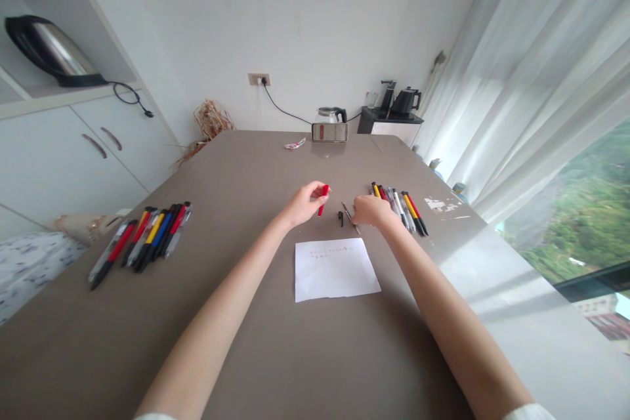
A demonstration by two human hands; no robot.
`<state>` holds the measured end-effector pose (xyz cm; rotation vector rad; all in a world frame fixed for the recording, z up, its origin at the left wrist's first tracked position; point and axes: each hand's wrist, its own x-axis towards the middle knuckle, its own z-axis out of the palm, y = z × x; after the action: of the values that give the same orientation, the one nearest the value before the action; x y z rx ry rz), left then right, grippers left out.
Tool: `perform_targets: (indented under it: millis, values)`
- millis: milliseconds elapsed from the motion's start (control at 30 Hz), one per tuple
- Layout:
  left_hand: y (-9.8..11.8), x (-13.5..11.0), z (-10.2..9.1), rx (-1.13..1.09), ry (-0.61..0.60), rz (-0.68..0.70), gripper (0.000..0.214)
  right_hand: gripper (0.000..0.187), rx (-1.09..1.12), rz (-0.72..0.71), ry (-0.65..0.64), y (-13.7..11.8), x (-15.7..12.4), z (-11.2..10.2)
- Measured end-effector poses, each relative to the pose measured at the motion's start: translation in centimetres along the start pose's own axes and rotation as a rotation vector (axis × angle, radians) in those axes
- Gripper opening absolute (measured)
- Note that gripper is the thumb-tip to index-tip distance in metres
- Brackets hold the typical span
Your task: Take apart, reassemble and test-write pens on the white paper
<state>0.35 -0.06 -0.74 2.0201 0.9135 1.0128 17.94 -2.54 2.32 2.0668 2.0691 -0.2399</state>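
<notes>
My left hand [309, 202] is closed, pinching a red pen barrel [323, 201] upright above the table, just beyond the paper. My right hand [370, 210] is lowered to the tabletop with its fingers curled down; whatever lies under the fingertips is hidden. Right beside those fingers is a thin pen refill [347, 211] with a dark end. A small black pen part [340, 218] rests between the two hands. Nearer to me lies a white sheet of paper [337, 272] with faint handwriting near its top edge.
Several assembled pens [152, 236] lie in a row at the left. More pens [406, 210] lie right of my right hand. At the far edge stand a propped phone [329, 132] and a glass pot [327, 115], with a crumpled wrapper [294, 144] nearby.
</notes>
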Motion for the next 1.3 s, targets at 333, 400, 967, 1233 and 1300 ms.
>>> perform_targets:
  millis: [333,400,967,1233,1300]
  values:
    - [0.3,0.0,0.0,-0.002,0.008,-0.006,0.021,0.031,-0.072,-0.006,-0.008,-0.5,0.2,1.0]
    - [0.3,0.0,0.1,-0.002,0.008,-0.011,0.021,0.029,-0.053,0.000,0.005,-0.3,0.2,0.9]
    - [0.5,-0.1,0.7,-0.061,-0.021,-0.018,0.019,0.023,0.867,-0.315,0.778,-1.6,-1.2,-1.2]
    - [0.4,0.0,0.6,-0.083,-0.018,-0.013,0.021,0.021,0.770,-0.353,0.675,-1.7,-1.5,-1.3]
    - [0.1,0.1,0.5,-0.077,-0.009,-0.006,0.021,0.022,0.758,-0.374,0.653,-1.4,-1.5,-1.5]
